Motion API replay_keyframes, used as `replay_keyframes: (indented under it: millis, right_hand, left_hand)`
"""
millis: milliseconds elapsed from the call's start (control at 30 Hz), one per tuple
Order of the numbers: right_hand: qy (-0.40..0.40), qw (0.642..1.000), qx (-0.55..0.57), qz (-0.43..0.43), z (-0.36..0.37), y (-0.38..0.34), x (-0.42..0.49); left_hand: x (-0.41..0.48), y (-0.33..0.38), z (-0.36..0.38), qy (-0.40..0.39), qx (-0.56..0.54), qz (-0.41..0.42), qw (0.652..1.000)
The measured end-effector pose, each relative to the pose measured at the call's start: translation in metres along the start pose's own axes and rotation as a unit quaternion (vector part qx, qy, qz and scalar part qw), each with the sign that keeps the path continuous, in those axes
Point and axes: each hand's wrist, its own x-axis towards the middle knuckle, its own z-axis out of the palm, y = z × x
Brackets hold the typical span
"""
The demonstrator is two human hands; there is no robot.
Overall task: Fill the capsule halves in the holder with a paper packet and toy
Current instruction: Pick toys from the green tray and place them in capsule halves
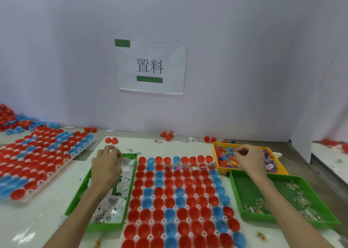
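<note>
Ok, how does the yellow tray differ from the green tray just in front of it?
The yellow tray is heaped with colourful plastic toys; the green tray holds sparse clear-wrapped pieces, its gridded floor showing. The right hand pinches toys in the yellow tray; only the forearm crosses the green tray. Both are shallow and rectangular.

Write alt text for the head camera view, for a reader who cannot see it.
A person's left hand hovers, fingers curled, over a green tray of paper packets while the right hand pinches toys in a yellow tray. Between them lies a holder of red and blue capsule halves; a few in its second row already hold toys.
</note>
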Motion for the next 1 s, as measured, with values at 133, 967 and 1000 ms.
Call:
replay_keyframes:
  millis: [133, 967, 1000]
  right_hand:
    - [-0.046, 0.985, 0.158, -0.049, -0.022, -0.047, -0.042]
    - [-0.193, 0.937, 0.26, -0.133, -0.028, -0.17, -0.166]
    - [-0.193, 0.936, 0.264, -0.132, -0.027, -0.169, -0.167]
  left_hand:
    - [-0.014, 0.021, -0.013, 0.077, -0.12, 0.028, 0.989]
    - [-0.103, 0.119, -0.102, -0.097, -0.55, -0.042, 0.829]
    - [-0.104, 0.119, -0.102, -0.11, -0.553, -0.041, 0.825]
